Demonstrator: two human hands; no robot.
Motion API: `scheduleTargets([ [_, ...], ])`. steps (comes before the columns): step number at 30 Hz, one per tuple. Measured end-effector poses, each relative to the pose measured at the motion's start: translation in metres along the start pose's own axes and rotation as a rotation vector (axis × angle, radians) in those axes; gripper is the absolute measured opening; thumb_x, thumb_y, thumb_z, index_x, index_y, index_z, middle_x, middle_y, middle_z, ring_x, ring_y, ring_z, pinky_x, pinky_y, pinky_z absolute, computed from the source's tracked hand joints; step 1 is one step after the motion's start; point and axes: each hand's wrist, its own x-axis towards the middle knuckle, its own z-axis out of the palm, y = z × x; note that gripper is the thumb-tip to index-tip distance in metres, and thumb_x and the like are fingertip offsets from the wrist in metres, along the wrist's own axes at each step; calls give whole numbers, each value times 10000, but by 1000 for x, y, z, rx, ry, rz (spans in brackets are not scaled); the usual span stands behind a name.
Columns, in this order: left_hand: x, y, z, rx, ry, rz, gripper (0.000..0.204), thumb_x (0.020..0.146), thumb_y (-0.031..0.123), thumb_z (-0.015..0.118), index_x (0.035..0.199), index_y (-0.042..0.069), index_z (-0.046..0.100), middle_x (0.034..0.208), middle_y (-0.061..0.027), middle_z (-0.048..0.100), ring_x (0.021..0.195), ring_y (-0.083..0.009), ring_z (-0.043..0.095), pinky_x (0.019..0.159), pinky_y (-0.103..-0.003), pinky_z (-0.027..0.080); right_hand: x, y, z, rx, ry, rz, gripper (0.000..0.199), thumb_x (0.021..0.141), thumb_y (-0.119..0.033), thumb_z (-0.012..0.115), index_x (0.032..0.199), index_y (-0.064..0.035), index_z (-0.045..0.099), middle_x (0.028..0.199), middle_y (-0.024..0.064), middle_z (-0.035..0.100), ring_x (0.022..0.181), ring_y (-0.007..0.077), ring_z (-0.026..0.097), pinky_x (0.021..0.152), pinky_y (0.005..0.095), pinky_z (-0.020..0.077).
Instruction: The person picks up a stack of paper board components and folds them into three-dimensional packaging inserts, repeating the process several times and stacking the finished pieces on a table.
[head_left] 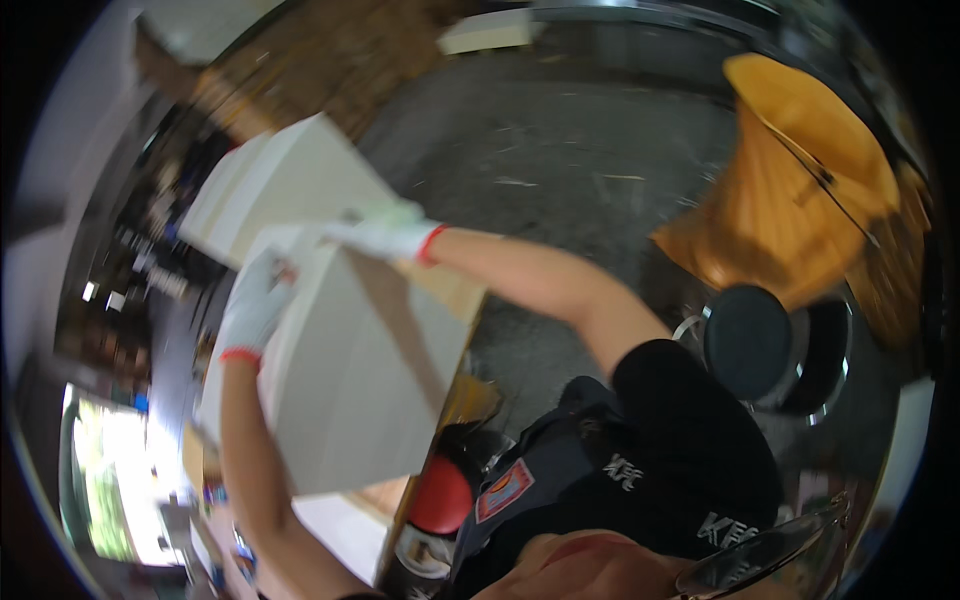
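Touching the white panel stack (365,375) near its top: gloved left hand (258,305), gloved right hand (392,233). Blur; cannot tell either's opening or grip.

The left glove (253,312) and right glove (390,234) are white with red cuffs (240,355); the black short-sleeved shirt (700,420) carries white lettering (625,472); a dark grey apron-like layer (540,470) bears a red-bordered patch (504,491); glasses (765,555) are worn.
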Motion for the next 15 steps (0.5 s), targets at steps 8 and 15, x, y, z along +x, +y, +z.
scheduleTargets([
  [8,-1,8,16,-23,207,-60,251,983,193,627,913,-4,488,709,-91,438,681,-187,401,636,-354,397,5,11,22,300,188,14,847,785,-716,577,1228,4,642,1250,258,658,1168,398,619,993,417,462],
  [15,7,-25,23,-99,202,-79,255,1019,209,583,936,-25,525,750,-95,505,724,-172,460,681,-339,437,9,7,29,299,248,31,741,797,-707,568,1039,-21,712,1079,226,713,1038,365,673,899,406,492],
])
